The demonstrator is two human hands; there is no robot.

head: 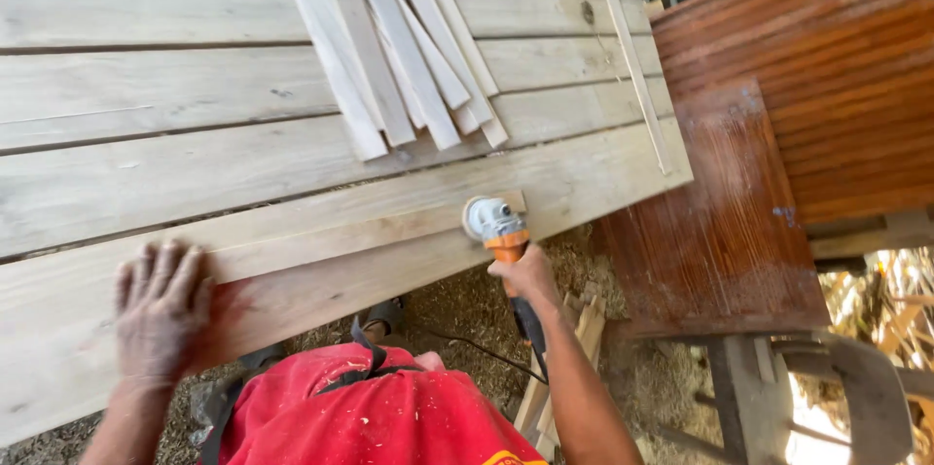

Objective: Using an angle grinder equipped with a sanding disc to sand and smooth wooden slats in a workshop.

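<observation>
Pressing left hand (161,309) flat, fingers spread, on narrow wooden strip (360,234) to pin it against desk (146,86) near edge; right hand (525,275) gripping orange angle grinder (496,228), disc at strip's end.

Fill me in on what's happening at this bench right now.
A person in a red shirt works at a bench of pale wooden planks. The left hand lies flat, fingers spread, on a narrow wooden strip lying along the nearest plank. The right hand grips an orange angle grinder, its disc at the strip's far end. A pile of thin slats lies further back.
</observation>
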